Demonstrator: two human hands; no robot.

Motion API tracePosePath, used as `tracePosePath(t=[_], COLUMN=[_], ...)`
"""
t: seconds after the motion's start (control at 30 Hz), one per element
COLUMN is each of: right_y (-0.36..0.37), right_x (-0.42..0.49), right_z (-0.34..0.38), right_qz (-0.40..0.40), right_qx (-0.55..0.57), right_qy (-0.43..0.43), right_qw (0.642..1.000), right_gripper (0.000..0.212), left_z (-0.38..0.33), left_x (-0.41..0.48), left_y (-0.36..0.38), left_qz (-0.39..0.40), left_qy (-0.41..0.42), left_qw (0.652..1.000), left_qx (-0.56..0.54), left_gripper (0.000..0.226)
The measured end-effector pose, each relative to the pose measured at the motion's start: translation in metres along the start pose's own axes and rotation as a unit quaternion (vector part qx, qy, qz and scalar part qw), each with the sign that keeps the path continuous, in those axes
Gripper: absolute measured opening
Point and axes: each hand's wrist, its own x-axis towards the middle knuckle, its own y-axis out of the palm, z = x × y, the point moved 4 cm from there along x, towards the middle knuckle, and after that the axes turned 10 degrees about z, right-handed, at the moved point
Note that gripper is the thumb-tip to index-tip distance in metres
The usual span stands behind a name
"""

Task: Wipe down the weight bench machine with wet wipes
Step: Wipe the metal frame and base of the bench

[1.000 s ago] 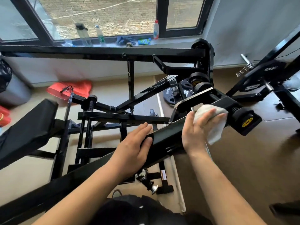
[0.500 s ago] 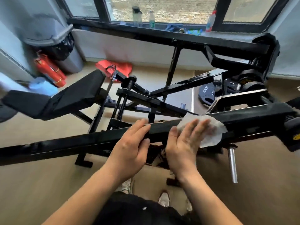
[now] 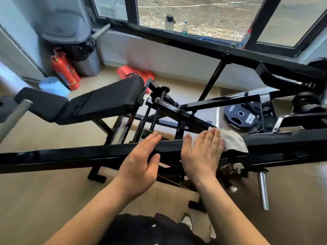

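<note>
As the black beam (image 3: 70, 156) runs left–right, we press the wet wipe (image 3: 231, 140) flat beneath our right hand (image 3: 201, 152), left hand (image 3: 141, 160) flat alongside.

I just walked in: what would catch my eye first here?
Two bare hands at the centre: the right hand presses a white wipe flat on a long black bar, the left hand rests on it alongside. Behind, to the left, sits the black padded bench; a red fire extinguisher stands in the far-left corner.
</note>
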Motion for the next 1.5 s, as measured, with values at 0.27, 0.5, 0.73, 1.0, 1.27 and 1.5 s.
tracePosePath(t=[0.27, 0.5, 0.73, 1.0, 1.27, 1.5], right_y=[0.097, 0.054, 0.14, 0.135, 0.216, 0.305], right_x=[-0.053, -0.022, -0.071, -0.058, -0.099, -0.14], right_z=[0.092, 0.042, 0.149, 0.148, 0.265, 0.407], right_qz=[-0.036, -0.171, -0.067, -0.127, -0.107, -0.079], right_qx=[0.056, 0.26, 0.265, 0.253, 0.254, 0.23], right_qy=[-0.07, 0.074, -0.032, 0.014, 0.005, 0.016], right_qw=[0.995, 0.947, 0.961, 0.959, 0.961, 0.97], right_gripper=[0.08, 0.092, 0.088, 0.079, 0.079, 0.079], left_z=[0.081, 0.118, 0.125, 0.159, 0.215, 0.311], left_x=[-0.038, -0.063, -0.064, -0.094, -0.118, -0.165], left_y=[-0.071, -0.089, -0.093, -0.141, -0.208, -0.314], left_qz=[0.007, 0.01, -0.012, -0.089, -0.074, -0.057], left_qy=[0.01, -0.003, -0.009, -0.033, 0.029, 0.078], left_qw=[1.0, 1.0, 0.999, 0.993, 0.993, 0.992], left_qx=[0.028, 0.004, 0.04, 0.072, 0.085, 0.085], left_gripper=[0.058, 0.058, 0.055, 0.042, 0.04, 0.046])
